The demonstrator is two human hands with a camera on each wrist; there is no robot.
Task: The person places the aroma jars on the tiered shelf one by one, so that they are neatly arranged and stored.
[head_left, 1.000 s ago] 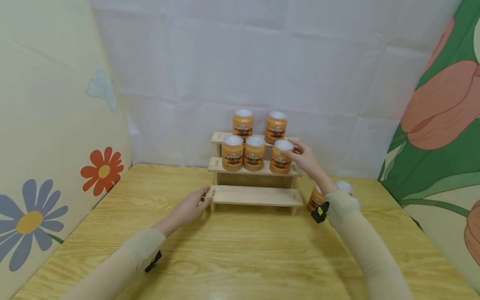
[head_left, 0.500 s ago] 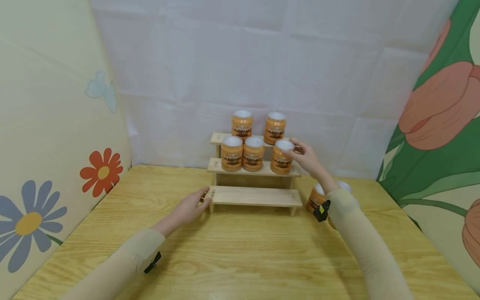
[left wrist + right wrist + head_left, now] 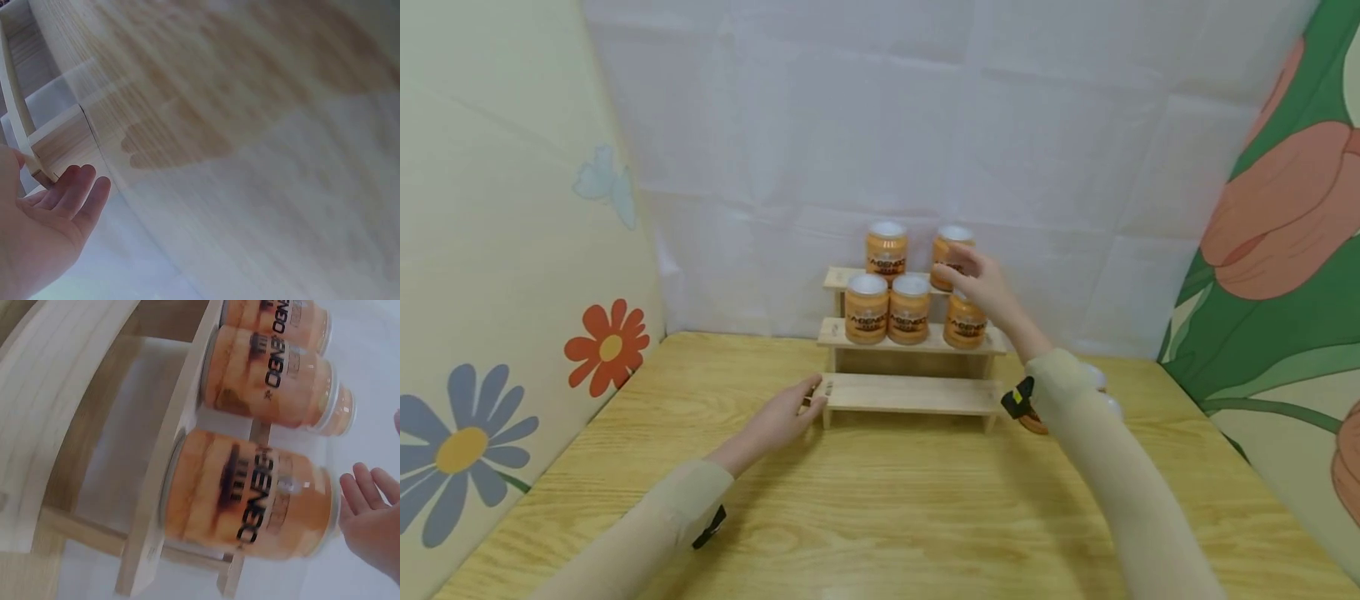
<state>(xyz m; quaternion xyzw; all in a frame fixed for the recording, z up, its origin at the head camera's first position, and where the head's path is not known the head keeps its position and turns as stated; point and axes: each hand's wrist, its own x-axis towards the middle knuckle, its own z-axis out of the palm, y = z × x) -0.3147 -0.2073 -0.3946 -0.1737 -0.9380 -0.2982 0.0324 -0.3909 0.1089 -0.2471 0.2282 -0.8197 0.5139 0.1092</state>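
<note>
A three-tier wooden stand (image 3: 910,392) stands against the back cloth. Orange cans with pale tops occupy its upper tiers: two on top, including a left one (image 3: 886,250), and three in the middle. My right hand (image 3: 988,292) is raised just above the right middle can (image 3: 965,325), covering part of its top and of the can behind. In the right wrist view, its fingers (image 3: 369,490) are loosely extended and grip nothing. At the bottom tier's left end, my left hand (image 3: 778,417) holds the board's corner between thumb and fingers, seen in the left wrist view (image 3: 50,231).
More orange cans (image 3: 1033,423) stand on the wood-grain table (image 3: 865,517) right of the stand, mostly hidden behind my right forearm. A white cloth (image 3: 820,125) hangs behind, and flower-printed panels (image 3: 490,250) flank both sides.
My right hand has let go of the right middle can and moved up and slightly left. That can stays on the tier. My left hand keeps its place at the stand.
</note>
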